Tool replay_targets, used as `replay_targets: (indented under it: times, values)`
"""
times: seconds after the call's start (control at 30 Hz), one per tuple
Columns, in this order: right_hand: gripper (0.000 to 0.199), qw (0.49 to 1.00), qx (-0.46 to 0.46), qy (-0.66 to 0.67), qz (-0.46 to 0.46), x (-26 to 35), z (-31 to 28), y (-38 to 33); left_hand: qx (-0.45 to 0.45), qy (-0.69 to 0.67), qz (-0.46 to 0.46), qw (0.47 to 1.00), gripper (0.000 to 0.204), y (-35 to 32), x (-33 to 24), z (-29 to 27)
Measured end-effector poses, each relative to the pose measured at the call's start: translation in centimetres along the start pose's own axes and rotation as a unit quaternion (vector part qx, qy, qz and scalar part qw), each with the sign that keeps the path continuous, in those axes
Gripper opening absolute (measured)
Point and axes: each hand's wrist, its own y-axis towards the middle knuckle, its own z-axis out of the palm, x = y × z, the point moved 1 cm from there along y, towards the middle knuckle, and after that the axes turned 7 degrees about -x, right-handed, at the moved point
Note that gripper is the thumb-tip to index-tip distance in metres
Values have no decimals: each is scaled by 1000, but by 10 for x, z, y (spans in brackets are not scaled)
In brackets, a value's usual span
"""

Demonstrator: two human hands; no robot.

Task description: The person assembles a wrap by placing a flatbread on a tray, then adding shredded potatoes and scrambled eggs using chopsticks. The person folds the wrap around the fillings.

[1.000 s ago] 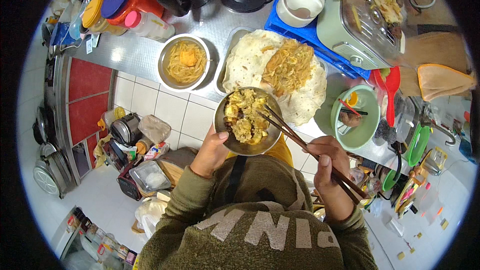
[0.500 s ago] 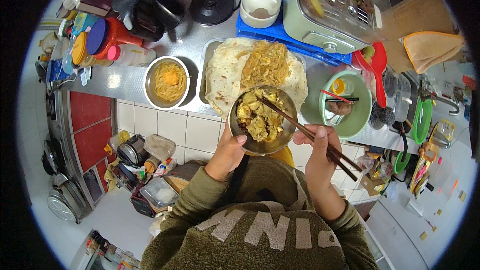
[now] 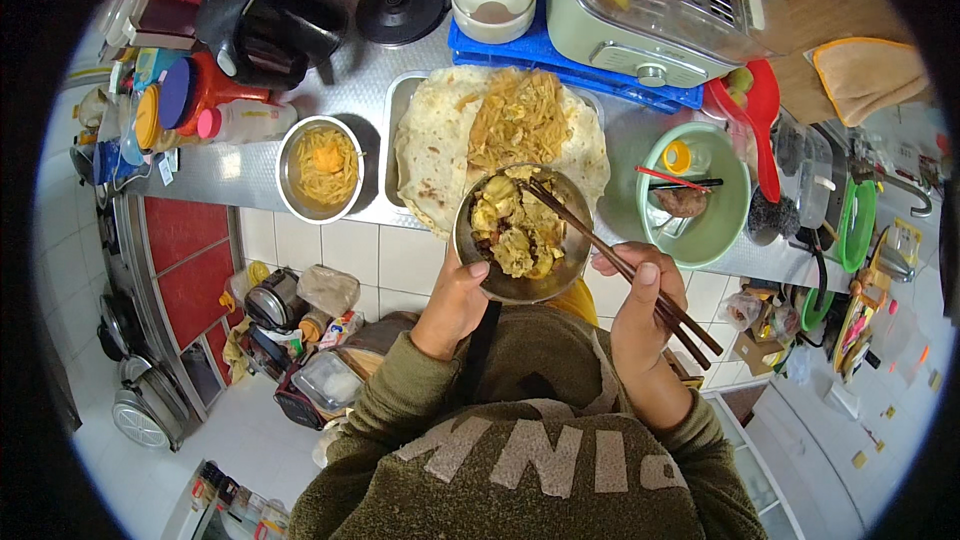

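Observation:
My left hand [image 3: 455, 305] grips the rim of a metal bowl [image 3: 470, 275] holding scrambled egg [image 3: 520, 240]. In my right hand [image 3: 645, 305] is a pair of brown chopsticks [image 3: 595, 240], their tips in the egg at the bowl's far side. Just beyond the bowl lies a large flatbread [image 3: 430, 145] on a metal tray [image 3: 392, 165], topped by a band of shredded, yellowish food [image 3: 515, 125]. The bowl overlaps the near edge of the flatbread from my view. A second bowl [image 3: 290, 195] with yellow shreds [image 3: 325, 175] stands left of the tray.
On the right sits a green basin [image 3: 740, 190] with utensils inside, beside a red spoon-like utensil [image 3: 765, 130]. A pale green cooker [image 3: 640, 40] and a white lidded pot [image 3: 493, 0] stand on a blue rack [image 3: 580, 70]. A black kettle [image 3: 280, 20] and several jars line the back left.
The whole view has shifted slightly, so the counter things sit a little further left and higher. The chopstick tips remain in the egg, some of which is displaced toward the bowl's far side.

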Motion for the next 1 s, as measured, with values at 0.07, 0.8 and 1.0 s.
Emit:
replay_targets:
  times: [0.07,0.8,1.0]
  values:
    - [39,1000,1,-11,-20,-5,0,3,-15,6,3,1000,83,1,1,1]
    - [14,961,64,-177,-201,-35,15,79,-100,21,-20,995,83,-9,4,-21]
    - [16,950,69,-206,-224,-37,17,81,-126,23,-9,992,85,-15,1,-23]
